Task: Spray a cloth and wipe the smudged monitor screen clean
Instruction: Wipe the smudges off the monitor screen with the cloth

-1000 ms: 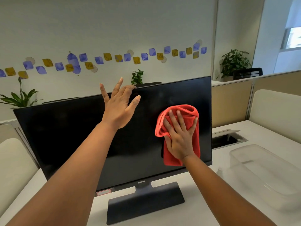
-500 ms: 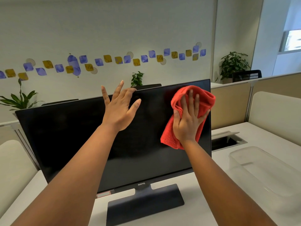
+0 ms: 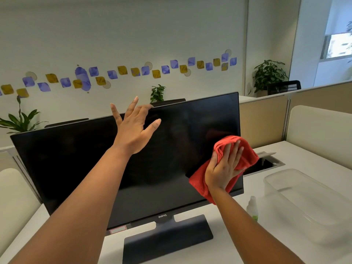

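Observation:
A black monitor [image 3: 80,164] with a dark, switched-off screen stands on a white desk. My left hand [image 3: 134,130] rests on its top edge near the middle, fingers spread and straight. My right hand [image 3: 223,168] presses a bunched red cloth [image 3: 247,155] flat against the lower right part of the screen, fingers straight on the cloth. A small spray bottle [image 3: 252,208] with a green base stands on the desk just right of my right forearm, partly hidden by it.
A clear plastic bin [image 3: 312,206] sits on the white desk [image 3: 304,161] at the right. A cable cut-out [image 3: 266,162] lies behind the monitor's right edge. The monitor's dark base [image 3: 167,239] is at the front. Partitions and potted plants stand behind.
My right hand swept the cloth from mid-screen up to the top right corner, then down to the lower right part. My left hand stayed on the top edge.

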Motion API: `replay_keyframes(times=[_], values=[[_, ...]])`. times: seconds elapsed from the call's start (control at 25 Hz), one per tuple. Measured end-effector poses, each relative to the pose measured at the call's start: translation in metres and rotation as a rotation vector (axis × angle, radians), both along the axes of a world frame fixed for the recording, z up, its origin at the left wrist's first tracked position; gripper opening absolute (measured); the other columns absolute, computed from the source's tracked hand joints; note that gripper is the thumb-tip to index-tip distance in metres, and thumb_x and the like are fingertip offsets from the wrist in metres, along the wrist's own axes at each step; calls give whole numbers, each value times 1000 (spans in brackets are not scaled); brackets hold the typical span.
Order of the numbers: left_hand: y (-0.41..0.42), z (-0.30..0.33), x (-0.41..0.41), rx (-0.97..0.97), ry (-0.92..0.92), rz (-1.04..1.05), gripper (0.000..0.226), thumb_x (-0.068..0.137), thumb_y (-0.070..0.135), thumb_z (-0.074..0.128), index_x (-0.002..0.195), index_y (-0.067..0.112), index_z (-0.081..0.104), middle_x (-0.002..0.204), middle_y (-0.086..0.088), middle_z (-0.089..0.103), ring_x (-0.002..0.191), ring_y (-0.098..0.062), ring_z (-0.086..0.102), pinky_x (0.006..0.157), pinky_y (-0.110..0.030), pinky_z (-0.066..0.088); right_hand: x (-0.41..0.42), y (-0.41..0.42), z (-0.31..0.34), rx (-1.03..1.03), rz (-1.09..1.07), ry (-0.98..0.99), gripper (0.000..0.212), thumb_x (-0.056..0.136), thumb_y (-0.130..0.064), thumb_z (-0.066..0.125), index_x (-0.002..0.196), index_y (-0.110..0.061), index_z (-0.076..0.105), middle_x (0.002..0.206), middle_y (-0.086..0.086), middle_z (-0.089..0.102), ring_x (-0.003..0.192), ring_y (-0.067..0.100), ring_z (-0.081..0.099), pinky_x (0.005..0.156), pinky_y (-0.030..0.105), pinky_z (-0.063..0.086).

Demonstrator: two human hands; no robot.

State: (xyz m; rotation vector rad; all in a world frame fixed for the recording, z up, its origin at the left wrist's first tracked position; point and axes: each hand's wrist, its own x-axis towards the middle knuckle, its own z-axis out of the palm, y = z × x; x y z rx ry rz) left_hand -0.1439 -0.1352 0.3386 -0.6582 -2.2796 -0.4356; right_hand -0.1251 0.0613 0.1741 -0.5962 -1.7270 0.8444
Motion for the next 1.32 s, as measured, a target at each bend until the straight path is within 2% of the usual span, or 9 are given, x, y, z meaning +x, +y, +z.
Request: replay_keyframes(times=[0.12, 0.28, 0.44, 0.68, 0.88, 1.0, 1.12, 1.24, 1.32], values=[[-1, 2, 0, -14, -22, -4, 63, 80, 55, 26, 133, 24, 37, 151, -3, 26, 142, -10, -2, 97, -39, -35, -7, 6, 44, 17, 26, 39, 57, 90, -36, 36, 143, -16, 26, 153, 9, 20, 142, 27, 10, 106, 65, 0], [0, 3, 0, -14, -25, -16, 64, 79, 55, 27, 133, 24, 37, 151, -3, 26, 142, -11, -2, 95, -39, -36, -14, 23, 108, 99, 47, 69, 59, 90, -42, 29, 144, -21, 21, 155, 5, 15, 143, 23, 7, 108, 63, 0], [0, 2, -2, -2, -25, -20, 63, 79, 54, 28, 133, 23, 38, 151, -4, 26, 142, -10, -2, 96, -37, -36, -17, 2, 127, 165, 62, 55, 62, 90, -47, 27, 145, -21, 17, 156, 5, 11, 144, 23, 2, 108, 65, -3], [-3, 2, 0, 4, -31, -70, 63, 78, 53, 32, 133, 22, 37, 148, -4, 31, 141, -6, -3, 98, -41, -35, -18, -57, 110, 506, 137, 44, 59, 90, -45, 27, 143, -18, 25, 152, 11, 24, 141, 24, 9, 105, 67, -1], [-2, -2, 4, -108, 42, 19, 72, 79, 64, 23, 138, 23, 28, 149, 4, 29, 142, -8, -3, 102, -46, -31, -14, -42, 104, 871, 225, 40, 53, 91, -42, 29, 139, -20, 35, 148, 6, 34, 138, 22, 16, 103, 72, 8], [0, -4, 5, -131, 62, 62, 83, 74, 71, 12, 141, 22, 22, 152, 3, 23, 142, -9, -5, 102, -45, -31, -11, -16, 108, 808, 169, 27, 53, 90, -42, 32, 139, -21, 36, 148, 6, 35, 138, 25, 17, 103, 71, 4], [1, -3, 5, -137, 49, 88, 80, 76, 69, 16, 141, 23, 21, 153, 2, 20, 142, -9, -6, 102, -46, -31, -10, 14, 111, 629, 109, -1, 56, 89, -44, 29, 141, -23, 29, 151, 5, 28, 140, 25, 13, 105, 68, 1], [2, -3, 6, -152, 57, 101, 78, 77, 67, 16, 142, 23, 19, 154, 3, 18, 142, -10, -8, 103, -47, -30, -10, 39, 113, 440, 72, 22, 55, 91, -43, 29, 141, -22, 28, 152, 6, 26, 142, 26, 14, 109, 65, 6], [4, -6, 7, -161, 78, 114, 78, 78, 66, 16, 143, 22, 16, 155, 3, 15, 142, -11, -10, 105, -48, -28, -10, 45, 109, 399, 56, 43, 54, 92, -40, 32, 141, -18, 30, 151, 8, 28, 141, 28, 18, 109, 64, 10]])
